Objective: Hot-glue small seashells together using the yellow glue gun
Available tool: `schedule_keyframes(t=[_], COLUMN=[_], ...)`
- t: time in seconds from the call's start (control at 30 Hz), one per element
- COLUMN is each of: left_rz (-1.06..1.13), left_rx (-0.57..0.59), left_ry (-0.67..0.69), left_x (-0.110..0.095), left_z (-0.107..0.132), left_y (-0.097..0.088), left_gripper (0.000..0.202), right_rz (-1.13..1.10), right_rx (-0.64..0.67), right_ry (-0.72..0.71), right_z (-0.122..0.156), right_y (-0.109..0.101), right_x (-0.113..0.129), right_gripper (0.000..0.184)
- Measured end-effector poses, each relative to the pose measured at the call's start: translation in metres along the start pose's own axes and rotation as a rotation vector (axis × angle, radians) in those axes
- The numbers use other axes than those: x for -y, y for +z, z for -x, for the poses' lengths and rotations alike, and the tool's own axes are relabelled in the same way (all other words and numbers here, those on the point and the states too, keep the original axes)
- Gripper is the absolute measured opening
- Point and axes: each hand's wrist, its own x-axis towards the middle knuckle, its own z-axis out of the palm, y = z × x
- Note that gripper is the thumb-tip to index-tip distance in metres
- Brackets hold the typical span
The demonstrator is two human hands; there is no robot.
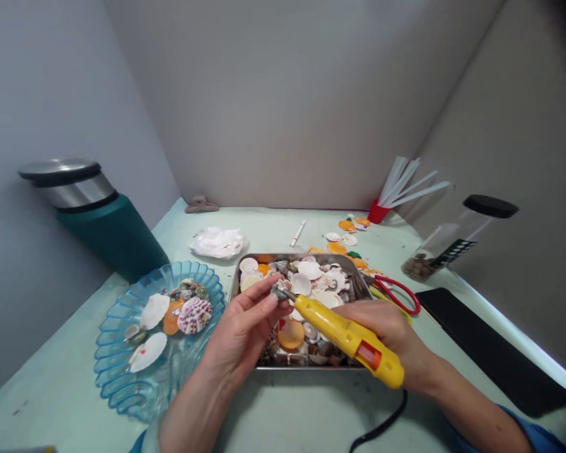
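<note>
My left hand (248, 324) pinches a small grey-white shell (279, 290) between thumb and fingers. In my right hand (387, 324) is a yellow corded pen-shaped tool (332, 324) with a red part near its rear. The thin metal tip of the tool points left and meets the small shell, or nearly so; I cannot tell whether they touch. Both hands are above a metal tray (311, 369) heaped with shells, including white scallop shells (302, 283) and an orange shell (291, 335). My left fingers hide part of the heap.
A blue scalloped plate (108, 352) bearing several shells stands left, near a teal bottle (108, 233). Behind are a white crumpled bundle (217, 242) and a marker (298, 233). Rightward lie red-handled scissors (405, 292), a red cup (378, 212) of translucent sticks, a jar (419, 264) and a black slab (490, 346).
</note>
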Motion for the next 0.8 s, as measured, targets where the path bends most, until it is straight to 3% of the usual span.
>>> schedule_keyframes(t=[0.43, 0.8], left_rz=[-0.024, -0.028], left_rx=[0.001, 0.014], left_ry=[0.029, 0.051], left_x=[0.0005, 0.0001], left_z=[0.0008, -0.0006], left_y=[0.0005, 0.0021], left_gripper=[0.035, 0.031], right_rz=[0.003, -0.007], right_rx=[-0.054, -0.015], right_ry=[-0.010, -0.003], right_z=[0.0000, 0.0003], right_y=[-0.0002, 0.0005], right_x=[0.0013, 0.0000], right_gripper=[0.034, 0.030])
